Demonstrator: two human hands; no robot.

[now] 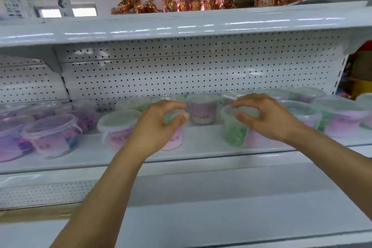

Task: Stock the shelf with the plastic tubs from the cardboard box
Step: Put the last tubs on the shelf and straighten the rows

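**Both hands curled over two front-row tubs, shelf largely filled**

Curled fingers of the left hand (161,122) arch over the lid of a pink tub (174,137) at the centre of the frame, thumb on the near side and fingertips on the far rim; the picture is blurred, so whether the hand truly clasps the tub or is just letting go cannot be told for certain, though it looks like a loose grasp from above. To its right, the right hand (267,119) makes the same claw shape over a green and pink tub (237,129), fingers and thumb either side of the lid, with the same doubt about firm contact. Both tubs stand upright on the shelf (201,153), near its front edge.

As for progress, the shelf already carries many tubs: a purple and pink group (48,135) at the left of the frame, another pink tub (118,127) just left of the left hand, one tub (204,108) behind the gap between the hands, and a further cluster (340,117) at the right. Stocking seems well advanced, with open room mainly along the front strip. No cardboard box can be made out with certainty, so how many tubs remain cannot be judged.
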